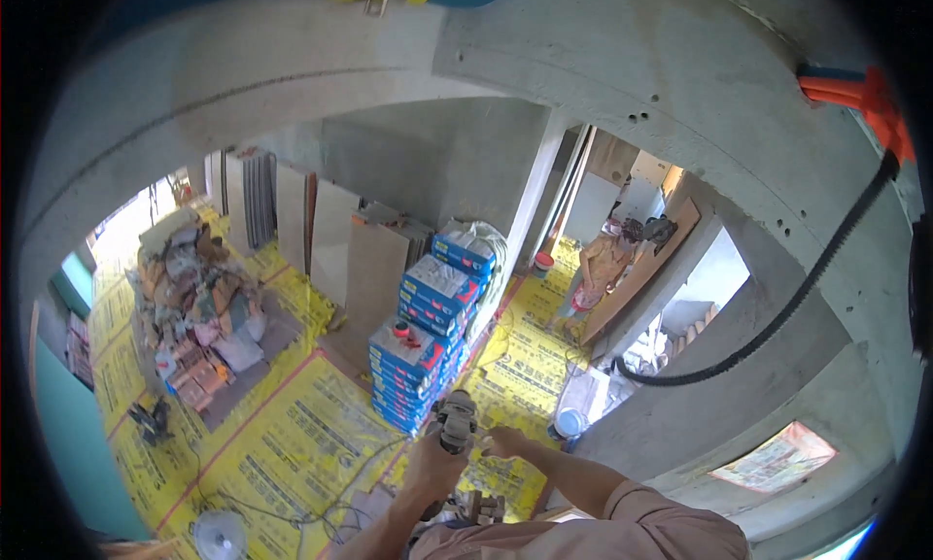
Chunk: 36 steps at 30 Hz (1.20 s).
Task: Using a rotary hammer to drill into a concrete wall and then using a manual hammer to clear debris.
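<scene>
In the head view, my left hand [437, 465] is closed round a dusty grey power tool [453, 420], held upright at the lower middle. My right hand [501, 441] is just to the right of the tool, fingers curled; what they hold, if anything, is too small to make out. Below my forearms, a metal fitting [486, 507] is partly hidden by my body. Behind the tool stand stacked blue-and-white boxes [408, 380], with small red items on top. Yellow printed floor sheeting [282, 443] lies far below my hands.
A co-worker [595, 273] bends by a brown board [637, 293] in the doorway, near a red bucket [543, 263]. A rubble pile [199, 317] and leaning slabs [335, 230] are at left. A black corrugated conduit [739, 351] hangs from orange pipes [844, 94] on the concrete at right.
</scene>
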Tool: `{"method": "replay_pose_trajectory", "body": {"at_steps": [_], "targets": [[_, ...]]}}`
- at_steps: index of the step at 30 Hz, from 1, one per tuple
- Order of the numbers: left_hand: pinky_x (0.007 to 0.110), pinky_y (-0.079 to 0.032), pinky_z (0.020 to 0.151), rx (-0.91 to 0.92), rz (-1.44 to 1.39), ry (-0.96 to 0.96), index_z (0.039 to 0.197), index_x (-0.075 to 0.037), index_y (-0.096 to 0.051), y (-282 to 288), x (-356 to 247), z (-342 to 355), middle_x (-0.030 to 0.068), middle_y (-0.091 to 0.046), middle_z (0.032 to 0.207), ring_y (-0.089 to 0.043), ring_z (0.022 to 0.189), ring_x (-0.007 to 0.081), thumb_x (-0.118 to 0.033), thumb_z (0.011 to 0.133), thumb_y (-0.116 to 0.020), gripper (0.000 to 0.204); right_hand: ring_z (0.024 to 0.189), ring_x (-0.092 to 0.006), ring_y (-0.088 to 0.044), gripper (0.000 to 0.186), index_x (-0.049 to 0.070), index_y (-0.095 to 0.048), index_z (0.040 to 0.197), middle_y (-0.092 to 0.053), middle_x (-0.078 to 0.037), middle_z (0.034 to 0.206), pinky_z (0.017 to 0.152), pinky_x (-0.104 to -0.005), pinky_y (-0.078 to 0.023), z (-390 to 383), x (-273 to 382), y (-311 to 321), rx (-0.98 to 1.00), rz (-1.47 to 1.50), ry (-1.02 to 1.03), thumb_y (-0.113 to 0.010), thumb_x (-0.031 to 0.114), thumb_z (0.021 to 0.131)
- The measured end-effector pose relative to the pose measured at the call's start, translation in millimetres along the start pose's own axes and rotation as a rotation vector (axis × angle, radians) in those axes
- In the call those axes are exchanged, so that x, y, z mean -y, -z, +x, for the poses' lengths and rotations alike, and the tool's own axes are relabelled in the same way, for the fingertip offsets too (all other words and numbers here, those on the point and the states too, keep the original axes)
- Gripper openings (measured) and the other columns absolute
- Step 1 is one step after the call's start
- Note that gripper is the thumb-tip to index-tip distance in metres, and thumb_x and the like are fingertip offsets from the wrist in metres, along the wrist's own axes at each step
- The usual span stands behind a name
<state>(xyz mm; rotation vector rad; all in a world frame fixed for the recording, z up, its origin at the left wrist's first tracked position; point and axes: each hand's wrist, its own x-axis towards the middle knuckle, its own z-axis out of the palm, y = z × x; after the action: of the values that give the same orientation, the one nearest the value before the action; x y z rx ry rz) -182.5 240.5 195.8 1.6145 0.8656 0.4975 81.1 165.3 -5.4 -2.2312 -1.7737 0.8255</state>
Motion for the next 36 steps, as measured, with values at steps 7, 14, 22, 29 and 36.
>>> {"method": "replay_pose_trajectory", "body": {"at_steps": [7,14,22,29,36], "targets": [[0.053,-0.050,0.079,0.194,0.259,0.077,0.102,0.003,-0.066,-17.6,63.5,-9.3,0.0296,-0.067,0.093,-0.064,0.091,0.0472,-0.017,0.071,-0.068,0.037,0.101,-0.0316,-0.066,0.037,0.010,-0.070,0.108,-0.070,-0.014,0.112,0.085,-0.0411,-0.053,-98.6,-144.7,-59.1,0.092,0.084,-0.117,-0.077,0.032,0.078],[0.053,-0.051,0.081,0.314,0.301,0.065,0.096,0.004,-0.067,-35.1,61.6,-22.1,0.0297,-0.067,0.094,-0.064,0.092,0.0472,-0.012,0.077,-0.064,0.026,0.068,-0.0172,-0.068,0.039,-0.003,-0.067,0.114,-0.071,-0.012,0.087,0.059,-0.0304,-0.056,-246.4,-135.5,-116.6,0.056,0.742,-0.780,-0.079,0.018,0.083],[0.054,-0.050,0.078,0.556,0.363,-0.030,0.095,0.004,-0.065,-70.0,46.5,-36.6,0.0287,-0.067,0.089,-0.065,0.088,0.0475,-0.008,0.072,-0.064,0.027,0.069,-0.0190,-0.068,0.040,-0.006,-0.064,0.118,-0.071,-0.016,0.093,0.060,-0.0304,-0.055,-331.2,-118.0,-164.5,0.047,0.733,-0.921,-0.074,0.012,0.084],[0.051,-0.050,0.077,0.634,0.357,-0.206,0.092,0.005,-0.064,-94.0,57.6,-41.3,0.0281,-0.067,0.087,-0.064,0.088,0.0468,-0.008,0.072,-0.066,0.024,0.073,-0.0197,-0.069,0.040,-0.007,-0.065,0.117,-0.071,-0.018,0.098,0.065,-0.0315,-0.056,-313.7,-93.5,-160.5,-0.082,0.775,-0.910,-0.073,0.017,0.085],[0.047,-0.051,0.073,0.682,0.328,-0.157,0.098,0.003,-0.066,-89.5,37.3,-13.9,0.0272,-0.067,0.084,-0.065,0.083,0.0450,-0.013,0.072,-0.068,0.030,0.069,-0.0203,-0.070,0.041,-0.005,-0.067,0.114,-0.072,-0.017,0.093,0.062,-0.0337,-0.057,-332.6,-107.1,-186.9,-0.094,0.745,-0.884,-0.075,0.021,0.085]]}}
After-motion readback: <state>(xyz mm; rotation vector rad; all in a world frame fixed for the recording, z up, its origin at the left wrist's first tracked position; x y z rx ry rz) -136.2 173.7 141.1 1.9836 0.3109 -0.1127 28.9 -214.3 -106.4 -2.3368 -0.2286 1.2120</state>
